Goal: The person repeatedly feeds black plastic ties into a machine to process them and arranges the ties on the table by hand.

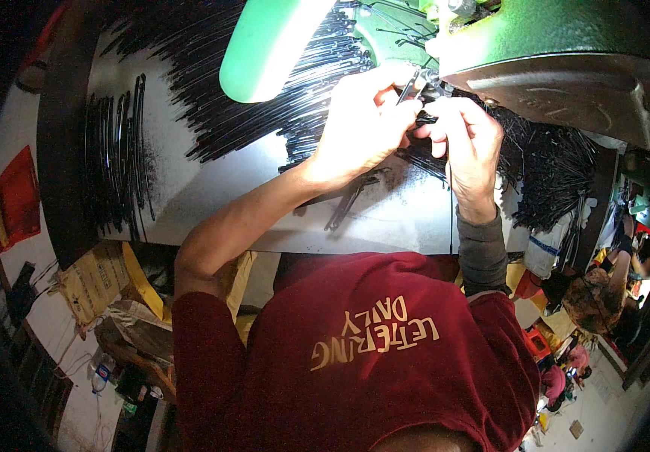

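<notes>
The left hand (pixel 355 128) pinched a black strip (pixel 409 87) beside the green machine (pixel 551 41); the right hand (pixel 473 147) curled close by. Slanting rows of thin black strips (pixel 212 102) covered much of the white tabletop (pixel 227 197), with a dense black bundle (pixel 558 166) toward the right.

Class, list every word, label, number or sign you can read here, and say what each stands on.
Red shirt: pale capital letters, upside down in the picture; readable, but not copied here.
Yellow package, lower left: dark print, too small to read.
Bottle, lower left: label too small to read.
</notes>
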Tool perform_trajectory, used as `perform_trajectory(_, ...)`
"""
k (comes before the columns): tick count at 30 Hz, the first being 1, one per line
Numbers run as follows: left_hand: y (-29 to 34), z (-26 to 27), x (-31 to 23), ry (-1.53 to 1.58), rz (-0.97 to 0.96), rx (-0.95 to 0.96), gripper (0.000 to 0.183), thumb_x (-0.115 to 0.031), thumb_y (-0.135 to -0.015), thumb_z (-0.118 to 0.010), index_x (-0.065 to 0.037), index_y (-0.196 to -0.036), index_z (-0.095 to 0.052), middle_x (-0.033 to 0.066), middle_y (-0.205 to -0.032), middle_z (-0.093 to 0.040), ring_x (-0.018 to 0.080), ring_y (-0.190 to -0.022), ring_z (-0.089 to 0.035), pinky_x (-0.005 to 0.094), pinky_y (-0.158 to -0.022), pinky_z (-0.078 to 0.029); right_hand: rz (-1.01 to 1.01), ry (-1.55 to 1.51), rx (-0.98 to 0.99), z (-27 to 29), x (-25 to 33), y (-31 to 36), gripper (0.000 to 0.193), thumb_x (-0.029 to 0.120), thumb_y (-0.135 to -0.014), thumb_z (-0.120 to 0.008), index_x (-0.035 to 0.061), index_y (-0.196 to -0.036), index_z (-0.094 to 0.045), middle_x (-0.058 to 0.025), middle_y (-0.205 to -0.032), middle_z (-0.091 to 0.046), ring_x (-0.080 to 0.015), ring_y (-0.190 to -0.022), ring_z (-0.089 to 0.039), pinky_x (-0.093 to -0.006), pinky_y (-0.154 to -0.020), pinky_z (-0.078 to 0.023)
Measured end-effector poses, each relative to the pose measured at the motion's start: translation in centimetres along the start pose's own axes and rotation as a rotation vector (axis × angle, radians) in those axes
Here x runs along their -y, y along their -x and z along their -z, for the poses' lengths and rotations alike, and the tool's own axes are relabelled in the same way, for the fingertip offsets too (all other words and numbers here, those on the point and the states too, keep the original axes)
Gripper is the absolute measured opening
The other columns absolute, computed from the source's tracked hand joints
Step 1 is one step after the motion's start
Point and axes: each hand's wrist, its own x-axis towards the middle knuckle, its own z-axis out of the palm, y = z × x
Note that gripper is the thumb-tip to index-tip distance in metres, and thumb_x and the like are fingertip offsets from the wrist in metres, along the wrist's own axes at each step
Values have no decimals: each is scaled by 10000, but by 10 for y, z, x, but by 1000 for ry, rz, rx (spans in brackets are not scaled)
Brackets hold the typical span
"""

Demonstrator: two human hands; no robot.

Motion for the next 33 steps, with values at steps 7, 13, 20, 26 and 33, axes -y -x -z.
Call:
perform_trajectory(7, -1, 1, 6, -30, 36, 23, 263, -121, -857, -537, 16, -1081, -550, -1, -631, -518, 41, -548, -527, 189, -481, -441, -5, -87, 27, -1, -7, -2, 195, 131, -902, -541, -25, -960, -642, -64, -794, -634, -68, -582, -571, -179, -489, -448)
perform_trajectory(13, -6, 3, 11, -109, -24, 37, 236, -159, -855, -606, -13, -1033, -555, 8, -690, -576, 42, -498, -502, 174, -431, -402, -13, -111, 35, -3, -5, -3, 198, 143, -903, -536, -22, -940, -639, -19, -675, -569, -54, -530, -508, -178, -478, -417)
perform_trajectory(20, -12, -5, 0, -176, -51, -35, 277, -86, -757, -558, -16, -1024, -582, 24, -616, -449, 89, -536, -381, 254, -505, -374, -56, -221, -29, -5, -5, -6, 199, 156, -901, -553, -27, -907, -631, -17, -640, -552, -57, -501, -480, -194, -445, -377)
perform_trajectory(26, -17, -4, 8, -144, -97, -4, 270, -99, -758, -565, -36, -1021, -576, 39, -635, -463, 103, -537, -388, 255, -507, -376, -21, -187, -47, -9, -5, -7, 180, 123, -922, -476, -18, -903, -586, -17, -628, -502, -53, -485, -417, -173, -436, -326)
perform_trajectory(33, -19, -2, 8, -190, -109, -4, 227, -102, -771, -566, -27, -986, -574, 36, -650, -490, 92, -542, -417, 241, -510, -390, -32, -105, 13, -8, -4, -11, 232, 168, -935, -442, 28, -804, -574, 0, -576, -466, -57, -441, -393, -189, -412, -310)
